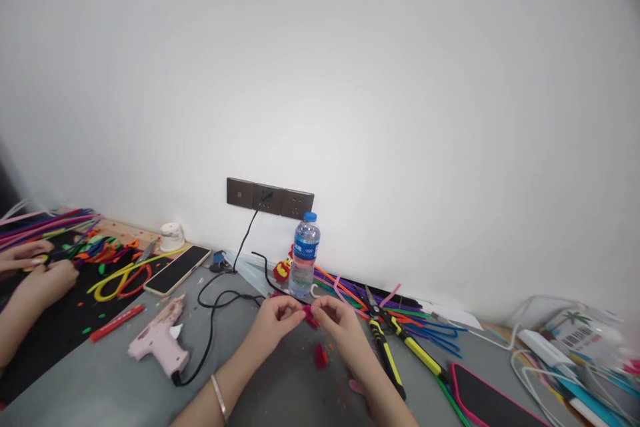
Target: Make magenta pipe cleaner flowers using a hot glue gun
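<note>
My left hand [273, 323] and my right hand [343, 327] meet over the grey table [280, 393], fingers pinched together on a small red fuzzy piece [310, 315] held between them. A bracelet circles my left wrist. Just below the hands a second red fuzzy bit [321, 355] lies on the table. Yellow-handled scissors [387, 340] rest right of my right hand, beside a heap of coloured pipe cleaners [400, 313].
A pink glue gun [160, 340] with a black cord lies at left, near a phone [177, 269] and a red stick [117, 322]. A water bottle [305, 257] stands by the wall socket [270, 198]. Another person's hands [35, 270] work at far left. A pink-cased phone [493, 400] lies at right.
</note>
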Action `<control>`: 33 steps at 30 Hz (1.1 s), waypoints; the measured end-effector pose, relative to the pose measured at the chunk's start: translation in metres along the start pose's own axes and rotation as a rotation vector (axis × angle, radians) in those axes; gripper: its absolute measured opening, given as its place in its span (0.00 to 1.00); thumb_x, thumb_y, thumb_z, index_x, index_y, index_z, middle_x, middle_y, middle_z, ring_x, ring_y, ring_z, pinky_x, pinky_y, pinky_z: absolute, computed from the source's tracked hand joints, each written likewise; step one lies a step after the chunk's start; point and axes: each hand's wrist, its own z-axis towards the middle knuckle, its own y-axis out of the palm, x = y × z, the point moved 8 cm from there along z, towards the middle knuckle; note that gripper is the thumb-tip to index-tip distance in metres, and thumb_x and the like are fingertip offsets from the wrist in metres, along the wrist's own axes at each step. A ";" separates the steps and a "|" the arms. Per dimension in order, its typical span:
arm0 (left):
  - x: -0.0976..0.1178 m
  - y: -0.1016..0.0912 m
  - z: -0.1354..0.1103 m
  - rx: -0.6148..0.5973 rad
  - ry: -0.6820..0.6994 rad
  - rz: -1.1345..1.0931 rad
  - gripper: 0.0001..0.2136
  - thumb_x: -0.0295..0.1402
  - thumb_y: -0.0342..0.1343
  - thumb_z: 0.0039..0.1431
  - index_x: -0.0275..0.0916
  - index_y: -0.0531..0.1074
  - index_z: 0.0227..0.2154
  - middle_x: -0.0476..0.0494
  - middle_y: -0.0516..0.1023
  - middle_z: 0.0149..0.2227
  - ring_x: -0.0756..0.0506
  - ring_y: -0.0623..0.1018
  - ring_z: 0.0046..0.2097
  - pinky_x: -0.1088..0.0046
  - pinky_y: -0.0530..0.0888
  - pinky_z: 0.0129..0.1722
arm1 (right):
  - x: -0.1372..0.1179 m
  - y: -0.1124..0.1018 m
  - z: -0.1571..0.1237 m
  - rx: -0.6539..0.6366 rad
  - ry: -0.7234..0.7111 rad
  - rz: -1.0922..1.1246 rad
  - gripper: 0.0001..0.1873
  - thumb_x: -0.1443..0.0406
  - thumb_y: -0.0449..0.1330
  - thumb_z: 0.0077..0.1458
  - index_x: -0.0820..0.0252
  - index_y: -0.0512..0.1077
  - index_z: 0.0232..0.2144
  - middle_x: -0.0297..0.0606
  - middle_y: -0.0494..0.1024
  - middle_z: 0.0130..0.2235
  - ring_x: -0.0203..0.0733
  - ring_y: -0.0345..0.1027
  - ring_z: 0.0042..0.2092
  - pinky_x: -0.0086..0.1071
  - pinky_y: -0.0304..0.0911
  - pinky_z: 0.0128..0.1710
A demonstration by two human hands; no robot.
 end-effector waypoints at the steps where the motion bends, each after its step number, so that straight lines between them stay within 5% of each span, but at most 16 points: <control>1: 0.000 0.000 0.000 0.000 -0.002 -0.001 0.12 0.40 0.58 0.51 0.34 0.71 0.24 0.57 0.53 0.18 0.52 0.53 0.23 0.75 0.50 0.24 | -0.001 0.000 0.000 -0.001 0.001 -0.002 0.22 0.47 0.62 0.46 0.61 0.68 0.22 0.31 0.65 0.22 0.36 0.56 0.25 0.29 0.52 0.27; 33: 0.002 -0.001 -0.001 0.007 0.017 0.021 0.13 0.42 0.57 0.51 0.34 0.72 0.25 0.56 0.54 0.19 0.52 0.54 0.23 0.75 0.51 0.24 | -0.005 -0.001 -0.002 -0.016 -0.022 -0.093 0.17 0.52 0.59 0.50 0.61 0.67 0.23 0.31 0.65 0.22 0.36 0.57 0.25 0.29 0.53 0.26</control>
